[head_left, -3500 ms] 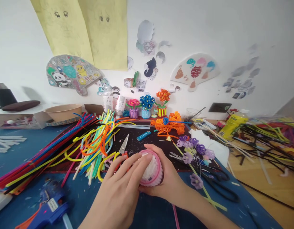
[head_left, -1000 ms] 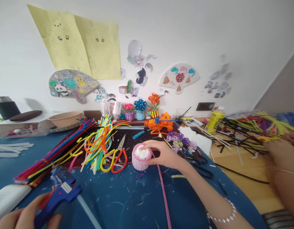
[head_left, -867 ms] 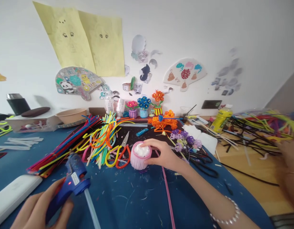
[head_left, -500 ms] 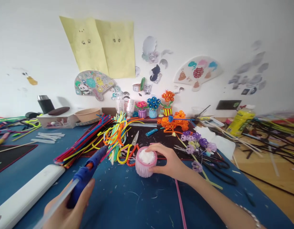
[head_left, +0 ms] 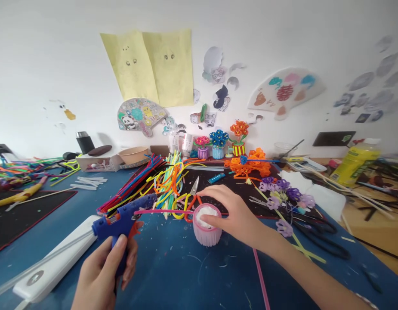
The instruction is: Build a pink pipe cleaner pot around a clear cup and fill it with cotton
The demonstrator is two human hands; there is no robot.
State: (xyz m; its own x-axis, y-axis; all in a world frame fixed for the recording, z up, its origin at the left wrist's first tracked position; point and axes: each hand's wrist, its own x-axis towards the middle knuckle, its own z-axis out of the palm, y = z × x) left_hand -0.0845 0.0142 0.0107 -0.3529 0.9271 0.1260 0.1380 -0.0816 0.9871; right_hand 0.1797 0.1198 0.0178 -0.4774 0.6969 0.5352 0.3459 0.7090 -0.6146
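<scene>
A blue glue gun is gripped in my left hand, its nozzle pointing right and a clear glue stick trailing from its rear. My right hand holds a small pink ribbed pot from its right side, with the thumb over white filling inside. A pink pipe cleaner stretches from near the nozzle to the pot's rim. Another pink length lies on the blue table below my right forearm.
Behind the pot are orange-handled scissors and bundled pipe cleaners. Purple flowers lie at right, near a yellow bottle. Small flower pots stand by the wall. A white power strip lies at left.
The view has shifted left. The glue gun has turned from pointing away to pointing right, and the pink strip between it and the pot now shows. My right thumb has moved over the filling.
</scene>
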